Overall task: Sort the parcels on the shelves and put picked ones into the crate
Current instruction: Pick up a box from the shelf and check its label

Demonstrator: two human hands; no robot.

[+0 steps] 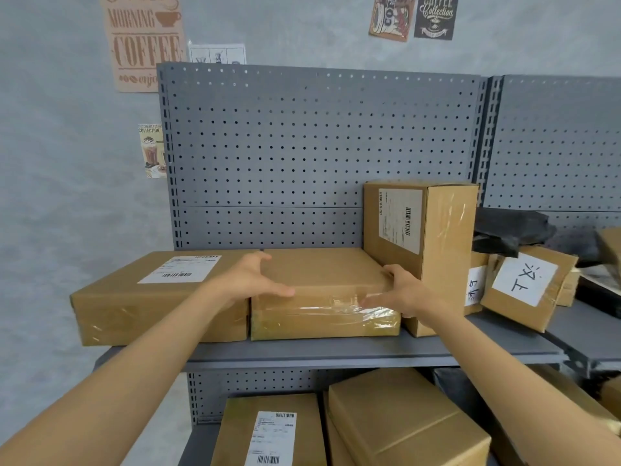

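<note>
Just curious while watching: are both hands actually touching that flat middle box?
Touching. The head view shows the left hand lying on the flat middle box at its left corner, and the right hand pressed against its right edge.

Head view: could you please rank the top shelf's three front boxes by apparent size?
1. Labelled flat box and upright box: too alike to rank.
2. Taped flat box between both hands: smallest.

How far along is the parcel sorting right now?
Done: nothing can be confirmed; no crate is in view. In hand: the left hand and right hand hold the flat middle parcel at both ends on the upper shelf. Left: the labelled flat parcel, the upright box and lower-shelf parcels.
</note>
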